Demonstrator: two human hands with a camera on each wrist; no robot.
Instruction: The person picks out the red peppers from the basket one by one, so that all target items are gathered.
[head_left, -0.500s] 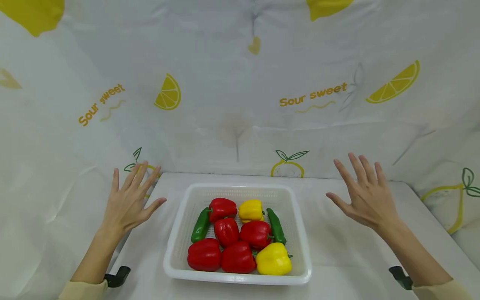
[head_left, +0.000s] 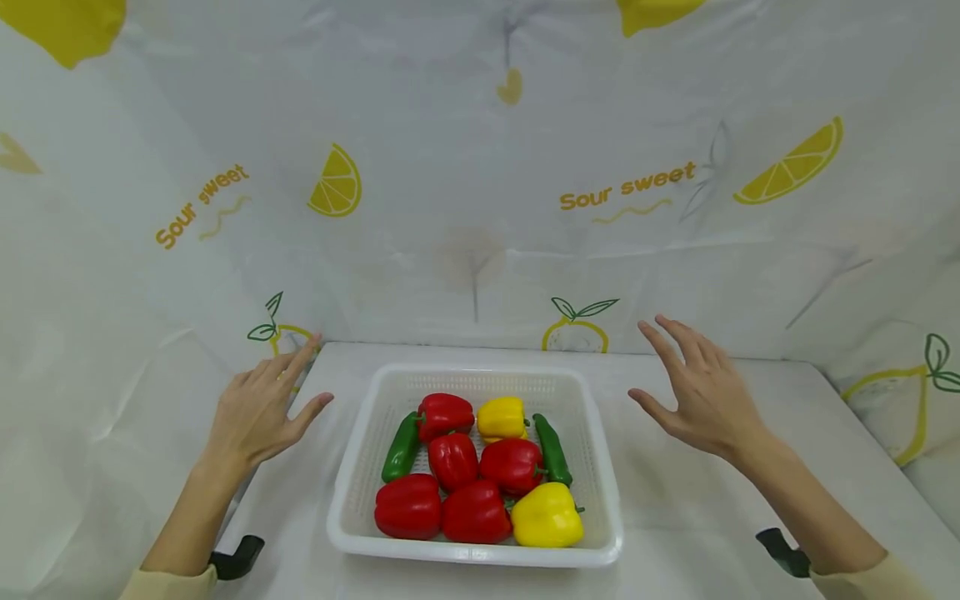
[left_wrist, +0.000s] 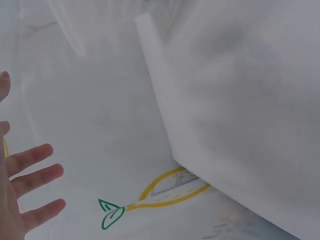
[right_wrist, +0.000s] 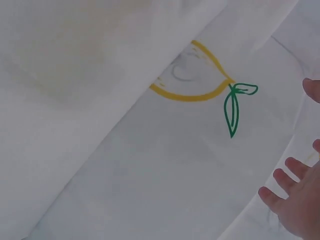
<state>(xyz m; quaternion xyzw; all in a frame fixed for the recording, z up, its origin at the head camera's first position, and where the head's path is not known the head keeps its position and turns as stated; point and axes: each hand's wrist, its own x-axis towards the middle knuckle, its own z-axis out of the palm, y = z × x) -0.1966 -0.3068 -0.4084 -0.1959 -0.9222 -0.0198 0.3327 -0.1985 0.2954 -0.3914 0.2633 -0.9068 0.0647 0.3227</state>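
Observation:
A white plastic basket on the table holds several red bell peppers, yellow bell peppers at its front right and back, and a long green pepper along each side. To the basket's left, my left hand hovers palm down, its thumb spread and nothing held. On the opposite side, my right hand is also raised and empty, fingers extended and thumb apart. Fingers of the left hand and right hand show at the edges of the wrist views, touching nothing.
The white tabletop runs back to a hanging cloth printed with lemons and words. A dark wrist mount sits by the left wrist, another by the right.
My right hand has moved left, closer to the basket. The left hand's outer fingers have dipped, while its thumb stays where it was. The basket and peppers are unmoved.

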